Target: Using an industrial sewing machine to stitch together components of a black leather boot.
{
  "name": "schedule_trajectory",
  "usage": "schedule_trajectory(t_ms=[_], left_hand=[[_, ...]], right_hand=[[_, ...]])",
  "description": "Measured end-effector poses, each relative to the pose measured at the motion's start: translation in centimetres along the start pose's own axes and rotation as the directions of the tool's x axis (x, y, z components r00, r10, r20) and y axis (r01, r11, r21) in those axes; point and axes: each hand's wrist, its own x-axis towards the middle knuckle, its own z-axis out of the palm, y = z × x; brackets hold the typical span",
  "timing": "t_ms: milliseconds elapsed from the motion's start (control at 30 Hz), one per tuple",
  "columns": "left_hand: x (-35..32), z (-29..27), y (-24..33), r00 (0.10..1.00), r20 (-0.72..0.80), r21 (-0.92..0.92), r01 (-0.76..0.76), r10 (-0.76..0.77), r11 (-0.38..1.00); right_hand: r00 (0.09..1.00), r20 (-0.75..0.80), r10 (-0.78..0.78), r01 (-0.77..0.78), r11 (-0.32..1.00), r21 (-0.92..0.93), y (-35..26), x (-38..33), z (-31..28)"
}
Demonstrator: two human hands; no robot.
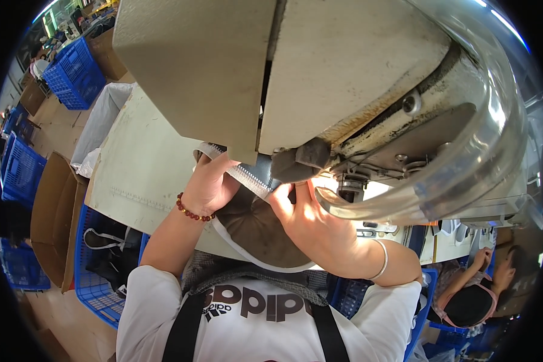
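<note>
Nearest the camera, the person's white short-sleeved shirt [265, 314] with black straps is filling the lower edge. Just beyond it, a round brown fabric piece with a white rim [256, 232] is lying on the pale worktable [139, 169], between the 2 forearms. The left hand [210, 184], wearing a dark red bead bracelet [190, 211], is curling closed over the left side of the brown fabric and is pinching a white ribbed band [244, 176] that is running across it. The right hand [311, 220], with a thin silver bangle [382, 260] at the wrist, is pressing its fingers down on the fabric's right side, close under the large cream sewing machine head [320, 66]. A clear curved plastic tube [464, 163] is looping around the machine. Farther left, blue plastic crates [72, 75] and a brown cardboard box [51, 211] are standing on the floor
</note>
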Motion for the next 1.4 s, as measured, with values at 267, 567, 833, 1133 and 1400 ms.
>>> schedule_trajectory(t_ms=[267, 567, 833, 1133, 1400], left_hand=[[-1.3, 0.9, -0.3, 0.996, 0.013, 0.003, -0.092, 0.092, 0.996], [-1.1, 1.2, -0.8, 0.997, -0.061, 0.03, -0.055, 0.056, 0.998], [-1.3, 1.3, -0.8, 0.997, -0.044, 0.064, -0.064, 0.067, 0.996], [-1.6, 0.9, -0.7, 0.999, -0.025, 0.094, -0.027, 0.03, 0.995], [-1.6, 1.2, -0.3, 0.998, -0.033, 0.101, -0.041, 0.044, 0.994]], right_hand=[[0.99, 0.103, 0.092, -0.126, 0.907, 0.402, -0.1, -2.0, -0.6], [-0.19, -0.425, 0.885, -0.65, 0.212, 0.73, 18.8, -26.0, 0.7], [-0.159, 0.223, 0.962, -0.647, -0.272, 0.713, 31.8, -42.0, 2.9], [0.202, -0.549, 0.811, -0.955, 0.288, 0.075, 20.7, -26.1, -2.2], [0.946, 0.296, 0.134, -0.32, 0.543, 0.776, 2.3, -3.6, -2.2]])
